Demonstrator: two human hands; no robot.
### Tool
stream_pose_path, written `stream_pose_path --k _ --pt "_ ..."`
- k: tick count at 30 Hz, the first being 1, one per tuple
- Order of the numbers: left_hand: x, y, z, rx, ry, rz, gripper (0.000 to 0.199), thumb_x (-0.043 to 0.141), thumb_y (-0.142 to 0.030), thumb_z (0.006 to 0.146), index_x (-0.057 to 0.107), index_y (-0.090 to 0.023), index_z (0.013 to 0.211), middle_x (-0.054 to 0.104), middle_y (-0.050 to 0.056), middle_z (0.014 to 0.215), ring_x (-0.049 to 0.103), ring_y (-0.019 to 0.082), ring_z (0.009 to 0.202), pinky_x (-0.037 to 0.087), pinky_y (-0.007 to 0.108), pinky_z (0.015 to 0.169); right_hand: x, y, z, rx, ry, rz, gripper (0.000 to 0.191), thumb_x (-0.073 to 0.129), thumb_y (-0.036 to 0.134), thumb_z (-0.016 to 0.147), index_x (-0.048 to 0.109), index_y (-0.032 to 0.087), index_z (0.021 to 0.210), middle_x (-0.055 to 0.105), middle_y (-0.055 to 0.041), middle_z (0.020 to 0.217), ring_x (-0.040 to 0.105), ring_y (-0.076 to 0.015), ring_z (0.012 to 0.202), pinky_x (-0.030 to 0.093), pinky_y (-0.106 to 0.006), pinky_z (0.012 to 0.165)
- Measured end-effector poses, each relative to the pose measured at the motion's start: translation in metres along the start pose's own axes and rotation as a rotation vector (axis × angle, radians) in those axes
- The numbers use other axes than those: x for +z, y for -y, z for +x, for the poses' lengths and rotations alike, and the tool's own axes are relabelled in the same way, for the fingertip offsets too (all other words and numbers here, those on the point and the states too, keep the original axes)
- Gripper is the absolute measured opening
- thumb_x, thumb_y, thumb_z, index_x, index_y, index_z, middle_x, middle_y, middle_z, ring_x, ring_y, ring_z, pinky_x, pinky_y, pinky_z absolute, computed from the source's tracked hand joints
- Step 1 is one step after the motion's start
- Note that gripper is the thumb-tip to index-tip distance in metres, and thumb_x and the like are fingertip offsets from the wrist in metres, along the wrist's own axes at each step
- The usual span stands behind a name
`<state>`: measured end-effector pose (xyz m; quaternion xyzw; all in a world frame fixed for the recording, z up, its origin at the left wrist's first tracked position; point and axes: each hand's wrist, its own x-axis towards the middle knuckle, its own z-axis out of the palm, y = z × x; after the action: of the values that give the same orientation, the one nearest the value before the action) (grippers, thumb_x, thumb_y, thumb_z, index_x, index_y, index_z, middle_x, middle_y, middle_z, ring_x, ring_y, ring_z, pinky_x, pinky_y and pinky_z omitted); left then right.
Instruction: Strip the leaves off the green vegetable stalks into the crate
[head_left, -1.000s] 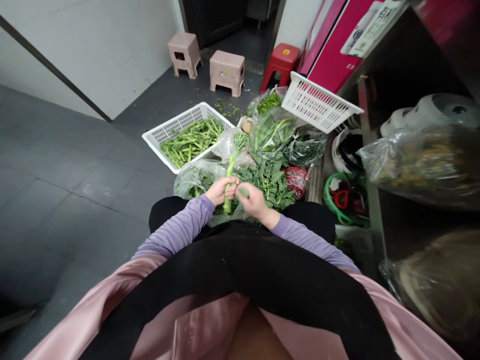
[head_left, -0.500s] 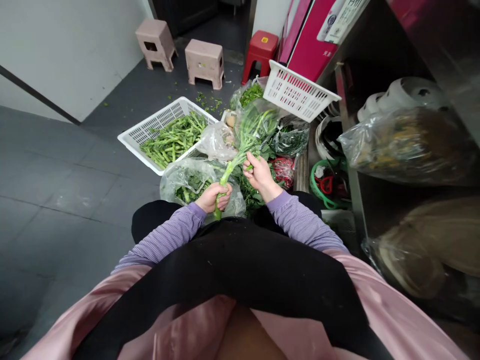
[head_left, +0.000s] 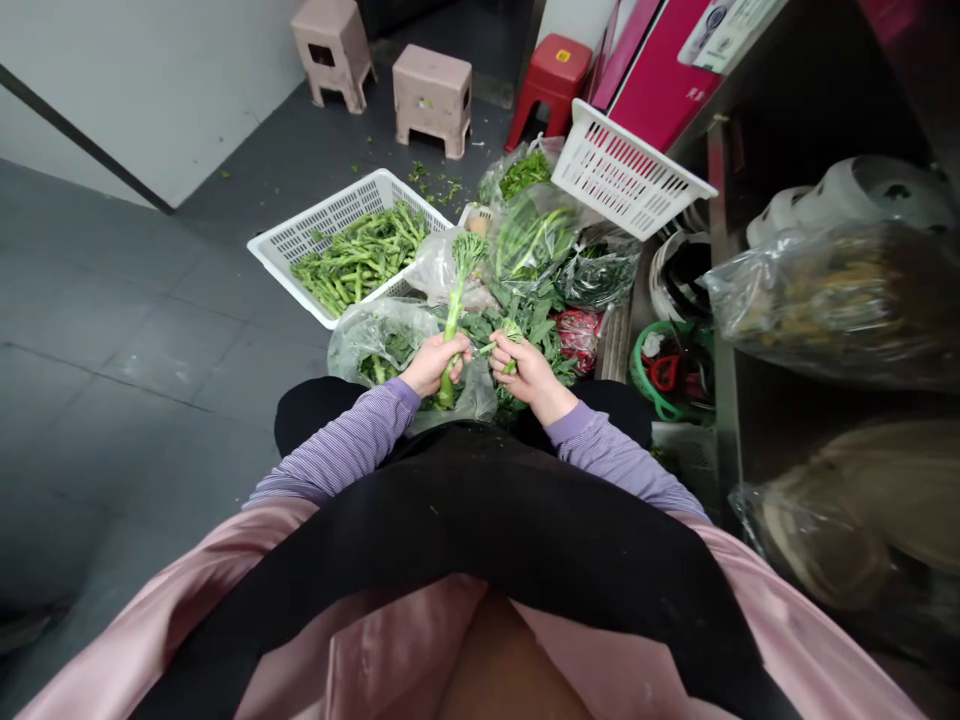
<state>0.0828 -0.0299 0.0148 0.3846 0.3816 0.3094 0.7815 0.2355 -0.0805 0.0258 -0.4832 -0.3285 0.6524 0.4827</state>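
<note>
My left hand [head_left: 436, 364] is closed round the thick stalk of a broccolini stem [head_left: 454, 312], which stands nearly upright with its green head on top. Just to the right, my right hand [head_left: 523, 368] pinches a few small broccolini shoots [head_left: 511, 334]; their lower ends stick out under the fingers. Beneath both hands lie an opened clear plastic bag [head_left: 375, 335] with greens in it and a heap of loose leaves [head_left: 536, 318]. Beyond my left hand, a white slotted basket [head_left: 279, 262] holds many trimmed green stems [head_left: 367, 250].
An upper white basket [head_left: 626, 170] leans tilted on bagged vegetables [head_left: 536, 235]. Two pinkish stools [head_left: 433, 90] and a red stool [head_left: 555, 75] stand at the back. On the right are a green basket [head_left: 651, 385] and a metal shelf with a plastic-bagged bundle [head_left: 832, 300].
The broccolini stem's leafy top has gone from it, and its head now stands bare and more upright. My right hand has come away from the stem with small shoots. The view has shifted slightly.
</note>
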Motion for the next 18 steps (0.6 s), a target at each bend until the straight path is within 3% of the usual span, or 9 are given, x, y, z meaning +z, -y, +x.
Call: stream_pose_path --k 2,6,11,14,16,18 --pt "0.005 0.0 -0.004 -0.019 0.056 0.04 0.024 0.065 -0.034 0.072 0.055 -0.012 0.079 0.06 -0.001 0.061 0.039 0.004 0.031 0.031 0.02 0.032 -0.005 0.005 0.001 0.017 0.024 0.041 0.038 0.072 0.047 0.064 0.055 0.02 0.084 0.035 0.0102 0.048 0.025 -0.0048 0.039 0.016 -0.018 0.036" --pt "0.012 0.002 -0.008 -0.048 0.186 0.122 0.026 0.063 -0.036 0.075 0.056 -0.011 0.071 0.056 -0.001 0.052 0.038 0.004 0.029 0.03 0.021 0.033 -0.004 -0.004 -0.003 -0.103 -0.163 -0.014 0.036 0.076 0.04 0.06 0.06 0.017 0.084 0.052 0.0055 0.058 0.035 -0.0042 0.045 0.023 -0.018 0.039" --pt "0.015 0.006 -0.004 0.046 0.136 0.196 0.027 0.067 -0.037 0.073 0.055 -0.013 0.073 0.05 -0.005 0.05 0.039 0.004 0.03 0.029 0.019 0.033 -0.006 -0.013 -0.002 -0.138 -0.22 -0.109 0.036 0.072 0.044 0.065 0.058 0.018 0.086 0.055 0.0036 0.064 0.039 -0.0063 0.05 0.027 -0.019 0.041" --pt "0.02 0.008 -0.001 0.084 0.11 0.291 0.022 0.065 -0.033 0.075 0.056 -0.013 0.077 0.046 -0.007 0.047 0.04 0.005 0.031 0.031 0.019 0.035 -0.011 -0.015 -0.006 -0.266 -0.366 -0.29 0.03 0.062 0.048 0.074 0.051 0.021 0.081 0.048 0.0045 0.061 0.041 -0.009 0.053 0.033 -0.021 0.046" --pt "0.022 0.011 0.002 0.108 0.066 0.398 0.016 0.062 -0.028 0.077 0.055 -0.013 0.074 0.045 -0.007 0.044 0.04 0.006 0.032 0.032 0.019 0.037 -0.012 -0.017 -0.013 -0.431 -0.308 -0.543 0.029 0.061 0.048 0.074 0.049 0.022 0.075 0.049 0.0026 0.062 0.046 -0.0118 0.059 0.04 -0.024 0.054" --pt "0.024 0.014 0.007 0.117 -0.027 0.498 0.011 0.058 -0.023 0.078 0.056 -0.014 0.073 0.044 -0.007 0.042 0.041 0.007 0.033 0.032 0.018 0.04 -0.008 -0.019 -0.022 -0.572 -0.063 -0.776 0.028 0.065 0.047 0.07 0.051 0.022 0.072 0.052 -0.0003 0.065 0.051 -0.0148 0.065 0.044 -0.028 0.061"
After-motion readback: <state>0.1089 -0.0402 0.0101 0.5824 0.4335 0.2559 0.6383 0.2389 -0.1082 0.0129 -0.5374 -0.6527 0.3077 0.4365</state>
